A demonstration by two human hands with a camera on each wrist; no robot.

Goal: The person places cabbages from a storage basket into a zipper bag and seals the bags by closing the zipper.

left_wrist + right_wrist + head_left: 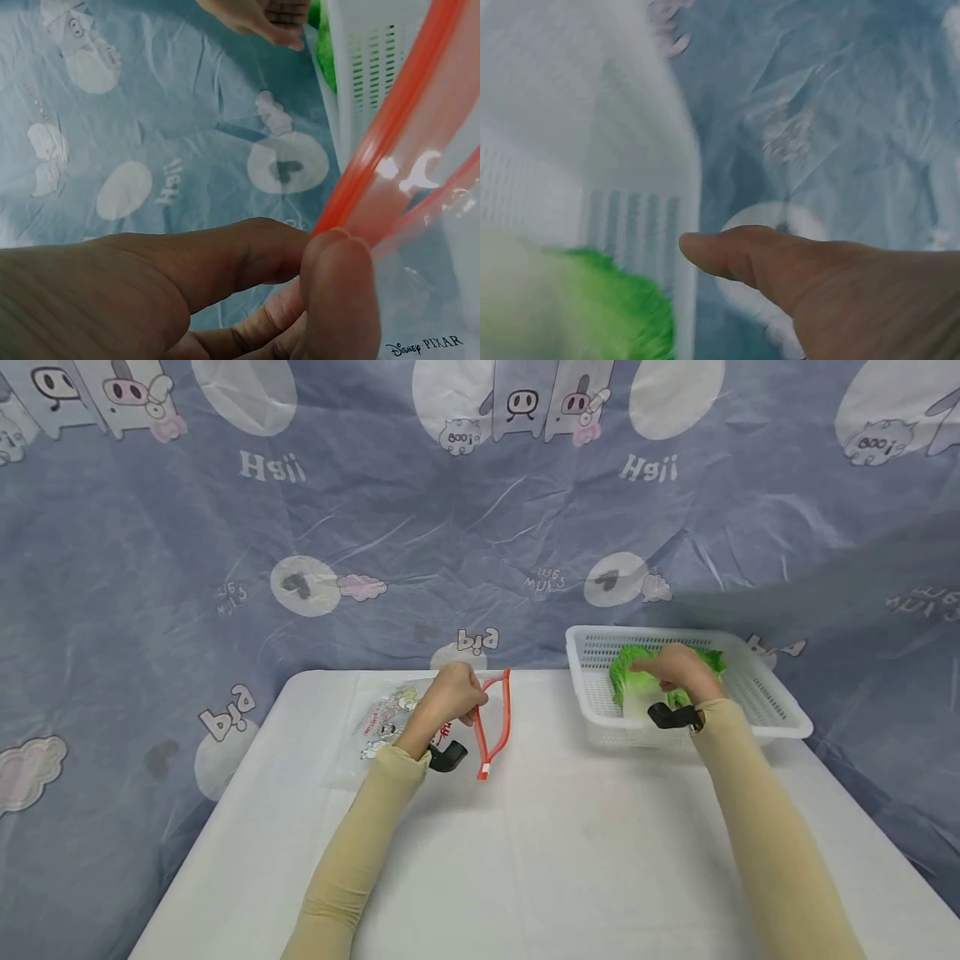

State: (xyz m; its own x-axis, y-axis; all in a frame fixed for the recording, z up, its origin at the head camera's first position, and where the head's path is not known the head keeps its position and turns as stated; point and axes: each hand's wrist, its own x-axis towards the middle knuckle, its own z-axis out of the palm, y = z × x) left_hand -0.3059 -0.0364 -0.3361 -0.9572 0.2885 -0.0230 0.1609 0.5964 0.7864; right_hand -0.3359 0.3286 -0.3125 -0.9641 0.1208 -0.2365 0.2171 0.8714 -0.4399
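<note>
My left hand [452,695] pinches the red rim of a clear zip bag [390,718] between thumb and fingertip. The bag's mouth gapes in a loop, with a slider tab at its near end. Printed cartoon figures show on the plastic, and the left wrist view shows the red zip strip [397,112] up close. Over a white basket [581,685] at the right, my right hand [678,668] hovers with thumb extended and nothing in its grasp. Below it lie cabbage leaves [637,689], frilly green with a broad pale stalk, partly hidden by the hand.
The slotted basket stands near the back right edge of the white table [570,852]. A blue-grey cloth [465,518] with cartoon prints hangs directly behind the table and down its sides. Black wrist mounts sit on both arms.
</note>
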